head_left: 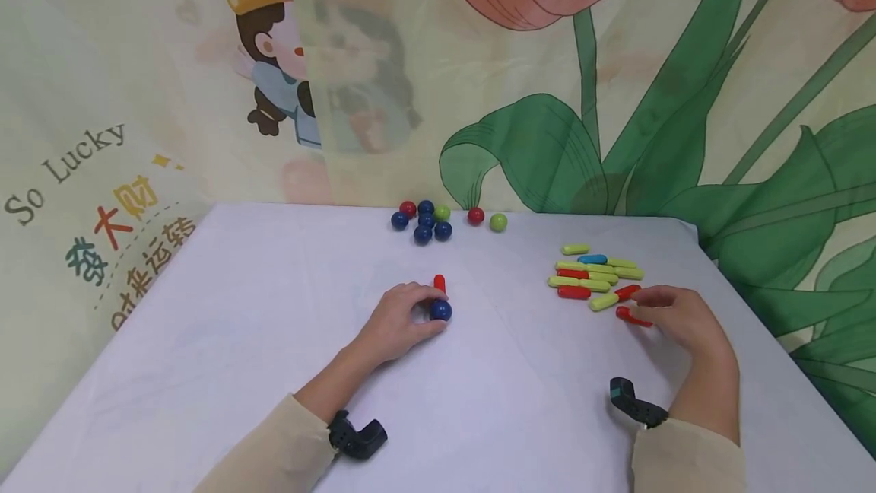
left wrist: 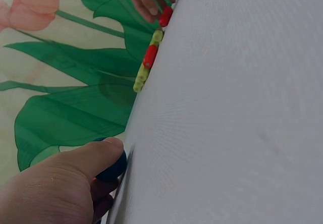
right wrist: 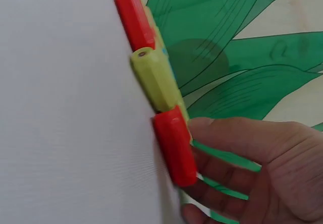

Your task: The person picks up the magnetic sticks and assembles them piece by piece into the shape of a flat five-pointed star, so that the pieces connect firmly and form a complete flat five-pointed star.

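Observation:
Near the middle of the white table, my left hand [head_left: 404,318] holds a dark blue ball [head_left: 441,310] between thumb and fingers. A short red stick [head_left: 439,282] shows just beyond that ball; whether the two are joined is hidden by the fingers. In the left wrist view the thumb covers much of the blue ball [left wrist: 115,167]. To the right, my right hand [head_left: 684,318] pinches another red stick [head_left: 631,316] at the near edge of a group of sticks. The right wrist view shows this red stick [right wrist: 175,148] close to a yellow-green stick [right wrist: 155,77].
Several yellow-green sticks [head_left: 575,249], red sticks [head_left: 573,292] and a blue stick [head_left: 592,259] lie together at the right. Along the back edge sit several blue balls [head_left: 423,234], two red balls [head_left: 475,216] and two green balls [head_left: 498,222]. A printed cloth hangs behind the table [head_left: 274,402].

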{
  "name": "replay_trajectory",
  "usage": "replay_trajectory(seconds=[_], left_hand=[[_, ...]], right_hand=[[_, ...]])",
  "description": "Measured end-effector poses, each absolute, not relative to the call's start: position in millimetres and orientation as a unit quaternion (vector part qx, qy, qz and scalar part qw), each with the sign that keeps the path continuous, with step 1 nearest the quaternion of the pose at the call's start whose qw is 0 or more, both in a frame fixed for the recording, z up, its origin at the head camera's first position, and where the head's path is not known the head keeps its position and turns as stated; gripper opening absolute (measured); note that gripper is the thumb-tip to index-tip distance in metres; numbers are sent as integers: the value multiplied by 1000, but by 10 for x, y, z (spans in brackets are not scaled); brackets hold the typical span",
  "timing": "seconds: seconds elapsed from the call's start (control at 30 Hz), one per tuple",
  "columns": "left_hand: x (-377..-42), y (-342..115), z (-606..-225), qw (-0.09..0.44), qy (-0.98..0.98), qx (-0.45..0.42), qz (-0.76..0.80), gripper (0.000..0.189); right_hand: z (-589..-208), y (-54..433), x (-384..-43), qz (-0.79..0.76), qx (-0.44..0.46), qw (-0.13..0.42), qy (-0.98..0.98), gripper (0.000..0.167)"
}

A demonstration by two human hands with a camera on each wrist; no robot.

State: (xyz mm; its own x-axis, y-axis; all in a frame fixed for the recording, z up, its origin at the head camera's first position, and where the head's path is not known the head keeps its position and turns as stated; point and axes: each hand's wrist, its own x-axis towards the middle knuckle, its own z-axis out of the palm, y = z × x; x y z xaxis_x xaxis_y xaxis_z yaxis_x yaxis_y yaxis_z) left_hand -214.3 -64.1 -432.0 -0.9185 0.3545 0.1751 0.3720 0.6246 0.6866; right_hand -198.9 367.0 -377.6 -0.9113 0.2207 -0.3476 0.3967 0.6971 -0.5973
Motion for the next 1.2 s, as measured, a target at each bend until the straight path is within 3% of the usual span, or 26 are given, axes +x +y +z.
replay_trajectory(seconds=[0.57, 1.0, 1.2], left_hand=[[-2140, -654, -4334, 6, -901, -196, -386, 39], [-2151, -659, -4336, 33, -901, -194, -386, 39], [-2156, -646, -4346, 65, -909, -169, -377, 38]], right_hand=[[-3914, 3697, -2008, -347, 180, 129, 912, 67], [-3894, 3521, -2052, -392, 153, 20, 907, 66], [-3786, 3354, -2111, -384, 116, -6, 916, 62]])
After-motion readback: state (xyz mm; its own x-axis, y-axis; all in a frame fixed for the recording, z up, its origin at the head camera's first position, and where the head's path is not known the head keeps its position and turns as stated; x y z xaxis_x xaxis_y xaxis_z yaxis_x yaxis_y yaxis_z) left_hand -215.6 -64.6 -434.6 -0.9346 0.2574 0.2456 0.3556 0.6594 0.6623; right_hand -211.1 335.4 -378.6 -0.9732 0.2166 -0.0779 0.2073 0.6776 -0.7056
